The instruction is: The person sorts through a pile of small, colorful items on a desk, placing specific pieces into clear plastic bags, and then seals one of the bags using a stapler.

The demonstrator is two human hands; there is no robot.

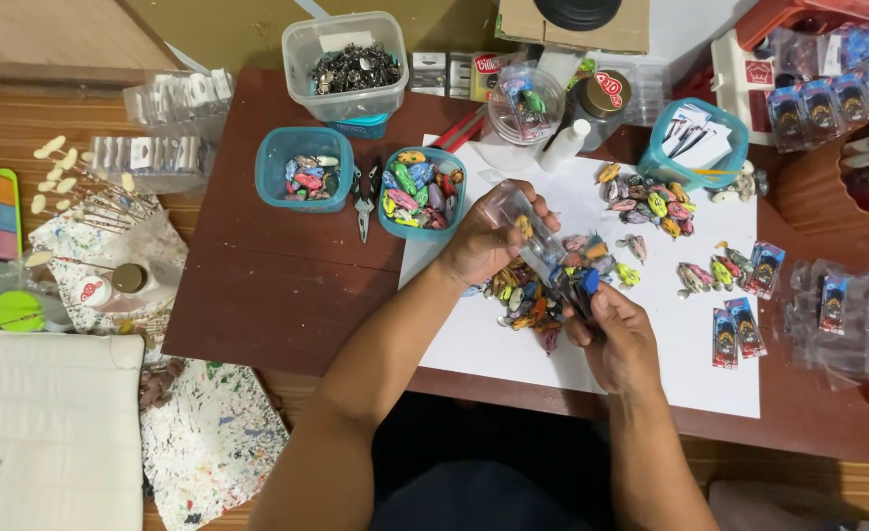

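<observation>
My left hand [489, 239] grips the upper end of a clear plastic packet [525, 228] with a small colourful lure inside it. My right hand [616, 329] holds the packet's lower end, where a blue printed card [584, 282] shows. Both hands hover over a pile of painted fishing lures [531, 300] lying on a white sheet of paper [690, 364]. More loose lures [651, 205] lie spread on the sheet's far side. Two filled packets [736, 332] rest flat to the right of my right hand.
Two teal tubs hold lures [422, 193] [306, 169], with pliers [365, 202] between them. A clear tub of metal hooks [348, 65] and a round clear container [527, 103] stand behind. A teal tub of cards [698, 140] sits far right, empty packets [840, 313] at the right edge.
</observation>
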